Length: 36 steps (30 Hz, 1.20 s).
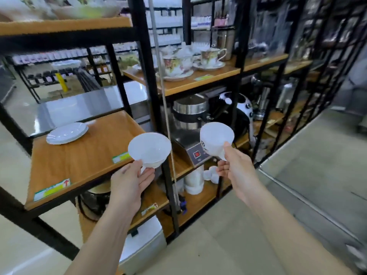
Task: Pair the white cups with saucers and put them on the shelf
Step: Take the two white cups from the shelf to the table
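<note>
My left hand [130, 178] grips one white cup [149, 149] by its handle; my right hand [234, 165] grips another cup [216, 138]. The saucers [67, 133] sit stacked on the shelf [79, 155], at ten o'clock.

My one view comes from the head camera, wide-angle, looking forward and down over both forearms. It sits close to the wooden shelf [83, 155] at left and faces along the black shelving rack [240, 56] running away rightward.
</note>
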Available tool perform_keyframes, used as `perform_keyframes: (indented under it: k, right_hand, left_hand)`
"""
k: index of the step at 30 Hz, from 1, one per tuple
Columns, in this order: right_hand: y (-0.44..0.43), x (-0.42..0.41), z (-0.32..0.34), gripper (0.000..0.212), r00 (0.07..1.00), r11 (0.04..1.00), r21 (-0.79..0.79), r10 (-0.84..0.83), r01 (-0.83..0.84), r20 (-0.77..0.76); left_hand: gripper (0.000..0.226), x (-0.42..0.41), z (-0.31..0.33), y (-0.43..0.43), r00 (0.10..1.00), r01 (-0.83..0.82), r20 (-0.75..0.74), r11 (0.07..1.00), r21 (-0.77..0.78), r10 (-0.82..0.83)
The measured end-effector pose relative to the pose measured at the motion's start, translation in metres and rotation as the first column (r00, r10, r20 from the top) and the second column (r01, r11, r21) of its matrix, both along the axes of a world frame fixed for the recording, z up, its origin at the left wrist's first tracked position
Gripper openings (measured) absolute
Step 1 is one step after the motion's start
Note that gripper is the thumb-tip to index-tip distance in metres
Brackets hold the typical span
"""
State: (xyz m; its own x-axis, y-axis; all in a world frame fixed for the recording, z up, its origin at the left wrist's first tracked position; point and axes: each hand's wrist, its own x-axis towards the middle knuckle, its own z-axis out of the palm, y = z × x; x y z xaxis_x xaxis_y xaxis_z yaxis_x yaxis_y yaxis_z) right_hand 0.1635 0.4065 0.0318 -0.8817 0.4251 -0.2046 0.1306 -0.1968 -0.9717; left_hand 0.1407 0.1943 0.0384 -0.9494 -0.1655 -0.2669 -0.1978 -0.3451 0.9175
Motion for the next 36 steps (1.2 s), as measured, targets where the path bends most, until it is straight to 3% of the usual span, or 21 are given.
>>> perform_keyframes:
  k: [3, 7, 9, 15, 17, 19, 23, 30, 36]
  right_hand:
    - [0.048, 0.034, 0.009, 0.029, 0.993, 0.993, 0.015, -0.117, 0.117, -0.004]
    - [0.111, 0.082, 0.019, 0.028, 0.962, 0.962, 0.026, -0.271, 0.271, -0.023]
    - [0.144, 0.108, 0.023, 0.029, 0.942, 0.942, 0.027, -0.335, 0.336, -0.039]
    - [0.245, 0.195, 0.029, 0.026, 0.856, 0.857, 0.013, -0.512, 0.514, -0.073]
    - [0.278, 0.225, 0.024, 0.028, 0.827, 0.828, 0.009, -0.559, 0.561, -0.068]
    - [0.311, 0.253, 0.020, 0.029, 0.794, 0.794, 0.017, -0.606, 0.607, -0.053]
    - [0.370, 0.304, 0.009, 0.026, 0.724, 0.724, 0.012, -0.690, 0.690, -0.020]
    - [0.447, 0.363, -0.022, 0.028, 0.635, 0.637, 0.055, -0.771, 0.769, 0.052]
    - [0.491, 0.376, -0.049, 0.027, 0.560, 0.563, -0.020, -0.819, 0.827, 0.124]
  left_hand:
    - [0.006, 0.012, 0.014, 0.056, 0.991, 0.127, -0.028, 0.992, -0.003, -0.127]
    - [0.039, 0.033, 0.025, 0.133, 0.959, 0.279, -0.047, 0.960, -0.024, -0.280]
    - [0.044, 0.044, 0.029, 0.173, 0.937, 0.343, -0.049, 0.939, -0.033, -0.345]
    - [0.034, 0.101, 0.028, 0.301, 0.857, 0.514, -0.045, 0.858, 0.022, -0.513]
    - [0.013, 0.124, 0.026, 0.343, 0.812, 0.583, -0.033, 0.812, 0.022, -0.583]
    - [0.012, 0.144, 0.019, 0.384, 0.771, 0.636, -0.015, 0.771, 0.029, -0.636]
    - [0.045, 0.184, 0.002, 0.459, 0.707, 0.704, 0.029, 0.708, 0.055, -0.706]
    - [0.005, 0.233, -0.022, 0.550, 0.614, 0.778, 0.129, 0.625, 0.068, -0.778]
    - [0.012, 0.234, -0.043, 0.612, 0.531, 0.834, 0.210, 0.550, 0.040, -0.821]
